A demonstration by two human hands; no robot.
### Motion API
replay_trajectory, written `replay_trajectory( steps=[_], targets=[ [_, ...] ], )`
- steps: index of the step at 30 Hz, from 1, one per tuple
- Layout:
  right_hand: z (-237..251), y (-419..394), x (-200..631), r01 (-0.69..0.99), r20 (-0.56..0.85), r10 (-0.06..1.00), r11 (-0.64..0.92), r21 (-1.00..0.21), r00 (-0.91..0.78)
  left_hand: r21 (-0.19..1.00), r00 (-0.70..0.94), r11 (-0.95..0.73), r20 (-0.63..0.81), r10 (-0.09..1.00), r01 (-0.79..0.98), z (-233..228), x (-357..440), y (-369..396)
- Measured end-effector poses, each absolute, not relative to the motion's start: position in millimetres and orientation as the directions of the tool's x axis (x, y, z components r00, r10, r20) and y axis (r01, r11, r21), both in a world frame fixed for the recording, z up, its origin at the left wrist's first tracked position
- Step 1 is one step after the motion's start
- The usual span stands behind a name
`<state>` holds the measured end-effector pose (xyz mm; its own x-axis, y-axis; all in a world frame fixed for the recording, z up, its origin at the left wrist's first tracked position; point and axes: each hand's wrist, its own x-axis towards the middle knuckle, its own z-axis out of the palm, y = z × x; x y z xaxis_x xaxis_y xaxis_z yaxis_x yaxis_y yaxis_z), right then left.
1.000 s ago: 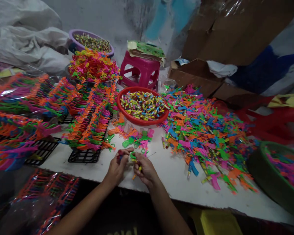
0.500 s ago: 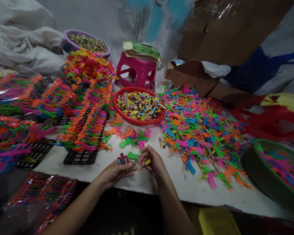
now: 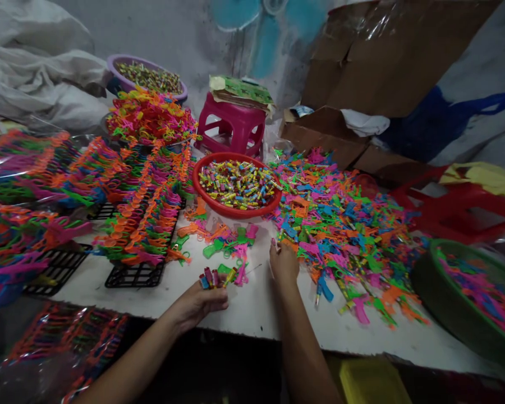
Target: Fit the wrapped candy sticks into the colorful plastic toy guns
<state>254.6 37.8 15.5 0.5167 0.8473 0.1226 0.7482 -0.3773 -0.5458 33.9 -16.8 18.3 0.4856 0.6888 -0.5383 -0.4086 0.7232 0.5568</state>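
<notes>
My left hand [image 3: 200,300] rests at the near edge of the white table [image 3: 256,306], shut on a small bundle of coloured tubes [image 3: 209,278]. My right hand [image 3: 283,261] reaches forward, its fingertips at the near edge of a large heap of bright plastic toy pieces [image 3: 340,224]; a small tube lies at its fingertips. Whether the fingers grip anything is hidden. Between the hands lie a few loose green, pink and orange toy pieces [image 3: 229,241].
A red bowl of small coloured tubes [image 3: 235,182] stands behind the hands. Rows of toys on black racks [image 3: 138,275] fill the left. A pink stool [image 3: 231,126], a purple bowl [image 3: 147,76], cardboard boxes [image 3: 332,132] and a green basin [image 3: 467,292] surround them.
My right hand left the spot next to my left hand and moved forward and right to the heap's edge. My left hand opened upward, showing the tube bundle.
</notes>
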Motion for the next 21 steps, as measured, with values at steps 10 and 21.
replay_trajectory(
  steps=[10, 21],
  targets=[
    [15.5, 19.8, 233.2, 0.764, 0.222, 0.927, -0.096, -0.637, 0.302, 0.52, 0.448, 0.633, -0.448, 0.774, -0.574, 15.9, 36.3, -13.3],
    [21.5, -24.4, 179.8, 0.613, 0.25, 0.963, 0.258, -0.746, -0.101, 0.495, 0.263, 0.473, -0.436, 0.861, -0.729, 7.9, 54.6, -13.9]
  ],
)
